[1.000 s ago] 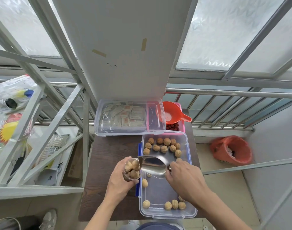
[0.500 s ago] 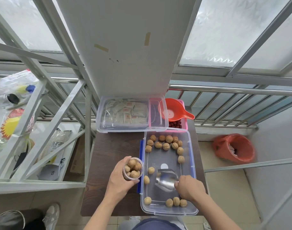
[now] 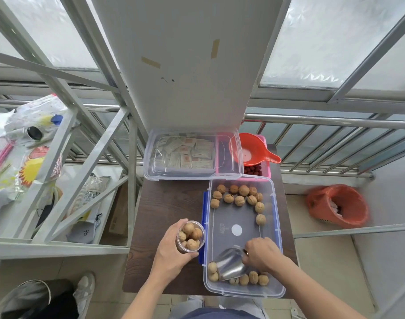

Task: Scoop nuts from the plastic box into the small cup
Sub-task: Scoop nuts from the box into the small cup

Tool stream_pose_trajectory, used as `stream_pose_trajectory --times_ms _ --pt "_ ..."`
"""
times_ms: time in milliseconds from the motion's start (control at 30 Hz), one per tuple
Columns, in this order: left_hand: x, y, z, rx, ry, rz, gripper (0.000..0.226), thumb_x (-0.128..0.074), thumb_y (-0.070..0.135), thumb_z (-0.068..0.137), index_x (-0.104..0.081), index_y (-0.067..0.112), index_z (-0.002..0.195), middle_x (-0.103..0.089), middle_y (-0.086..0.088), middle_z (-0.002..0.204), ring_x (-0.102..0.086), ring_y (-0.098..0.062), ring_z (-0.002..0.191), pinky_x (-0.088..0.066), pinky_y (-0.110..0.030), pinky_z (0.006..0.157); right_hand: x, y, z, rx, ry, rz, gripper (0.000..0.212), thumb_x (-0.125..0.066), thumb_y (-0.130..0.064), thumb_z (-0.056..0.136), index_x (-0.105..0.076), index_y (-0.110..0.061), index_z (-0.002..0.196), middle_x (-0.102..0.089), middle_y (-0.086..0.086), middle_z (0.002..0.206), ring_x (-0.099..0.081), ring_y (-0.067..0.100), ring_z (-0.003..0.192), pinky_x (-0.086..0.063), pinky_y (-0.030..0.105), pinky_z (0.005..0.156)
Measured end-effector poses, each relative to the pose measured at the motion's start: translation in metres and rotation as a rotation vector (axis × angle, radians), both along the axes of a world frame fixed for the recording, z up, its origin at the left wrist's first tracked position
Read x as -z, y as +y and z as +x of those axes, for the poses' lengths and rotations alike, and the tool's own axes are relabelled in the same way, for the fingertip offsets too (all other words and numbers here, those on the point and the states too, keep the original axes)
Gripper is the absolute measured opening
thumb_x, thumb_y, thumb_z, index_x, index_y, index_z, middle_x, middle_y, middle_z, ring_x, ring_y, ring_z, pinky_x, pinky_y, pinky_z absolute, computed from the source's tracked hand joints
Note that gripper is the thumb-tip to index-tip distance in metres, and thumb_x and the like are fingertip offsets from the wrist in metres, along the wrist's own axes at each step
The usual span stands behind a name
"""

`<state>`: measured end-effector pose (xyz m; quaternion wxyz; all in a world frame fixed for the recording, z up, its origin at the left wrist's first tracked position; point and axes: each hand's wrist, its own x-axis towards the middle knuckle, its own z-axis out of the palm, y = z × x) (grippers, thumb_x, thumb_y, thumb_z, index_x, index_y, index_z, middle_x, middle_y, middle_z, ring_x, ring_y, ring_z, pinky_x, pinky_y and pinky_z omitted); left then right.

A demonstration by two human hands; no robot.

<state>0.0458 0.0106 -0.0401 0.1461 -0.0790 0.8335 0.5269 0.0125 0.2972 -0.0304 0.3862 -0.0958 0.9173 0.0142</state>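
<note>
The left hand (image 3: 171, 254) is wrapped around the small cup (image 3: 191, 237), holding it upright and nearly full of nuts just outside the blue-latched near-left wall of the plastic box (image 3: 278, 238). The right hand (image 3: 262, 254) is closed on the handle of a metal scoop (image 3: 231, 265), whose mouth tilts down into the near-left corner of the box, touching the row of nuts (image 3: 253, 277) that lies along the near wall. Ahead of the right hand the middle of the box floor is bare, and more nuts cluster at the far end. Beyond both hands a clear lidded container (image 3: 192, 155) of sachets lies close against the box's far-left corner; beside it sits an orange funnel (image 3: 254, 149) on a pink tub. The dark table (image 3: 167, 203) shows bare wood ahead of the left hand, and its near edge lies close behind the box. A grey metal rack (image 3: 77, 180) stands off to the left.
</note>
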Motion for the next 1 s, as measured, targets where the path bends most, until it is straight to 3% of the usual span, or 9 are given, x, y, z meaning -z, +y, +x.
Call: stream_pose_trajectory --times_ms 67,167,233,333,567,733,867,1000 --pt "0.001 -0.001 0.002 -0.004 -0.007 -0.002 0.096 -0.099 0.012 0.065 -0.055 0.038 0.146 -0.058 0.024 0.140 -0.050 0.016 0.130 -0.037 0.004 0.100 0.001 0.001 0.005 -0.007 -0.013 -0.020 0.038 -0.042 -0.046 0.098 -0.061 -0.015 0.085 -0.074 0.015 0.107 -0.064 0.036 0.095 -0.034 0.038 0.074" --pt "0.003 0.000 0.005 -0.002 -0.013 0.004 0.096 -0.099 0.012 0.065 -0.055 0.038 0.147 -0.057 0.025 0.141 -0.050 0.015 0.131 -0.038 0.001 0.103 0.001 -0.003 0.006 0.014 -0.080 -0.028 0.044 -0.039 -0.044 0.100 -0.067 -0.010 0.093 -0.074 0.018 0.112 -0.066 0.038 0.100 -0.039 0.040 0.078" --pt "0.004 0.001 0.006 -0.002 -0.010 0.007 0.097 -0.099 0.010 0.065 -0.055 0.037 0.147 -0.058 0.024 0.142 -0.050 0.014 0.132 -0.040 -0.007 0.109 -0.002 -0.007 0.005 0.041 -0.176 -0.036 0.039 -0.039 -0.041 0.098 -0.057 -0.012 0.078 -0.072 0.021 0.115 -0.065 0.040 0.103 -0.040 0.041 0.084" --pt "0.004 0.001 0.005 -0.006 -0.007 0.001 0.097 -0.099 0.010 0.064 -0.055 0.038 0.146 -0.058 0.024 0.142 -0.051 0.013 0.131 -0.041 -0.013 0.110 -0.002 -0.006 0.002 0.114 -0.272 -0.067 0.036 -0.042 -0.044 0.090 -0.044 -0.020 0.064 -0.072 0.017 0.103 -0.053 0.035 0.086 -0.044 0.044 0.092" --pt "0.000 -0.002 0.002 0.005 -0.003 -0.013 0.096 -0.099 0.011 0.065 -0.054 0.039 0.146 -0.057 0.027 0.139 -0.050 0.018 0.128 -0.038 0.003 0.100 -0.013 0.004 -0.007 0.200 -0.291 -0.160 0.037 -0.048 -0.039 0.083 -0.042 -0.015 0.055 -0.046 0.002 0.060 -0.045 0.027 0.066 -0.032 0.035 0.056" --pt "-0.001 -0.003 -0.001 0.000 0.006 -0.005 0.097 -0.100 0.011 0.064 -0.055 0.039 0.146 -0.057 0.028 0.139 -0.050 0.019 0.128 -0.037 0.004 0.100 -0.033 0.017 -0.017 0.273 -0.276 -0.253 0.035 -0.049 -0.035 0.082 -0.040 -0.016 0.053 -0.044 0.000 0.056 -0.039 0.018 0.057 -0.031 0.036 0.056" --pt "-0.002 -0.002 -0.002 0.004 0.015 0.004 0.096 -0.100 0.010 0.065 -0.055 0.037 0.145 -0.057 0.027 0.140 -0.049 0.021 0.127 -0.037 0.005 0.099 -0.051 0.028 -0.025 0.344 -0.221 -0.277 0.030 -0.049 -0.036 0.080 -0.049 -0.015 0.059 -0.051 0.005 0.064 -0.043 0.019 0.061 -0.034 0.036 0.059" --pt "0.000 0.001 -0.003 0.023 0.022 0.006 0.097 -0.100 0.012 0.065 -0.055 0.039 0.146 -0.058 0.027 0.140 -0.050 0.018 0.128 -0.039 0.003 0.100 -0.079 0.025 -0.033 0.362 -0.139 -0.306 0.031 -0.049 -0.034 0.081 -0.043 -0.015 0.058 -0.048 0.001 0.058 -0.041 0.018 0.057 -0.034 0.035 0.056"
